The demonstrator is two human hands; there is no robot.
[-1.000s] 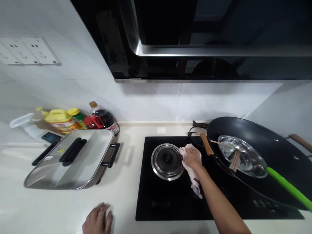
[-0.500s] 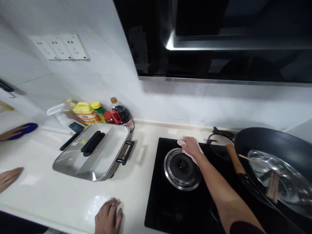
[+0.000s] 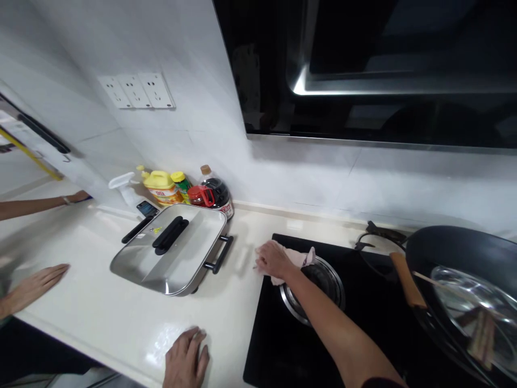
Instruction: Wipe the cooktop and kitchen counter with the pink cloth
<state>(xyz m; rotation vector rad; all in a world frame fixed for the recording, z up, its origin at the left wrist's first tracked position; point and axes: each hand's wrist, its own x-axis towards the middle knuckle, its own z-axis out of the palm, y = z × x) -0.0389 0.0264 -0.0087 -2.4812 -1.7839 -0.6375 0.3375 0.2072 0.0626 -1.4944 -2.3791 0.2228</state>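
Note:
My right hand [image 3: 274, 260] presses a pale pink cloth [image 3: 298, 257] down at the back left corner of the black cooktop [image 3: 278, 345]. The fingers are curled around the cloth and reach past the glass edge toward the counter. Under my forearm lies a round burner with a silver ring [image 3: 337, 283], partly covered by cloth and arm. My left hand [image 3: 186, 358] rests on the white counter [image 3: 226, 328] near its front edge, fingers bent and somewhat apart, holding nothing.
A lidded electric pan [image 3: 173, 258] stands left of the cooktop, with bottles [image 3: 216, 191] and a spray bottle [image 3: 127, 188] behind. A wok [image 3: 456, 242] with a wooden handle [image 3: 407, 280] sits at right. Another person's hands [image 3: 40, 283] are at far left. The range hood [image 3: 363, 116] hangs above.
My right hand has moved the cloth leftward from behind the burner to the cooktop's left edge. My left hand stays put. The other person's far hand has shifted further back. The view has turned slightly left.

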